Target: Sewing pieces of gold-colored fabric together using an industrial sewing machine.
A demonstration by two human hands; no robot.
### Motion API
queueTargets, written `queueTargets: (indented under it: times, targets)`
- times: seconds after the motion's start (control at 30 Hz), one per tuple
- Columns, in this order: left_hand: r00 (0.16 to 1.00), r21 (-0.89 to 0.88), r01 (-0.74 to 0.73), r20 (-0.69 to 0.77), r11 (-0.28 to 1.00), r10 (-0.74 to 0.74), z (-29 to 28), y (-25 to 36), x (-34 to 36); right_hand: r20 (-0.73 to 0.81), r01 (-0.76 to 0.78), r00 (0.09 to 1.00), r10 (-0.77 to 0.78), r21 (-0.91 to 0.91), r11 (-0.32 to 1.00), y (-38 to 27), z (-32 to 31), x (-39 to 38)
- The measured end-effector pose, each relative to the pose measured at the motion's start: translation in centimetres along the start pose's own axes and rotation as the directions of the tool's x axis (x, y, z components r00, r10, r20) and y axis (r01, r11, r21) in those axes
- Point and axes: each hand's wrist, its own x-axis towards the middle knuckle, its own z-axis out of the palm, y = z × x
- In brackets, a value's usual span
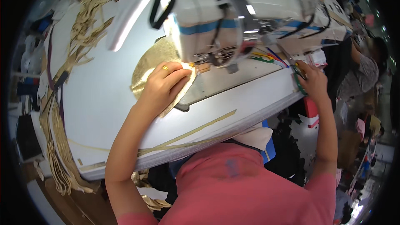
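Note:
A shiny gold fabric piece [155,57] with a rounded edge and a pale underside lies on the sewing machine bed, partly under the machine head. My left hand [162,84], with a ring on one finger, pinches its edge right beside the needle area of the sewing machine [208,33]. Over at the right end of the table, my right hand [311,79] is closed round a pair of scissors with green handles [299,81]. The scissors' blades point away from me toward the machine, and my fingers hide part of the handles.
Thin gold strips [196,127] lie along the table's near edge. Bundles of gold strips [62,150] hang over the left side. Coloured pens or small tools [264,56] rest by the machine's base. A bright lamp [135,14] hangs at upper left. Another person [362,68] is at far right.

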Motion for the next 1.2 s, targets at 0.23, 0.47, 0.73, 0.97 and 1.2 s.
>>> queueTargets:
  times: [0.23,0.47,0.73,0.97,1.2]
  targets:
    - [0.969,-0.169,0.196,0.181,0.966,-0.165,-1.5,-0.7,0.0,-0.288,0.588,0.808,-0.513,0.353,0.728,-10.1,0.4,-0.5]
    - [0.971,-0.073,0.138,0.208,0.988,-0.120,-2.0,-2.3,2.4,-0.331,0.668,0.743,-0.582,0.421,0.613,-23.0,4.6,-0.3]
    - [0.664,-0.229,0.689,0.580,0.687,-0.472,3.5,-13.2,6.4,-0.407,0.670,0.741,-0.534,0.393,0.630,-24.6,5.3,-1.1]
    - [0.914,0.012,0.263,0.317,0.965,-0.253,2.4,-10.8,6.7,-0.396,0.626,0.776,-0.491,0.387,0.677,-24.3,5.6,-1.4]
    - [0.873,0.141,-0.406,0.352,0.903,0.337,-2.4,-8.5,7.0,-0.348,0.590,0.798,-0.492,0.285,0.755,-24.9,4.7,-1.5]
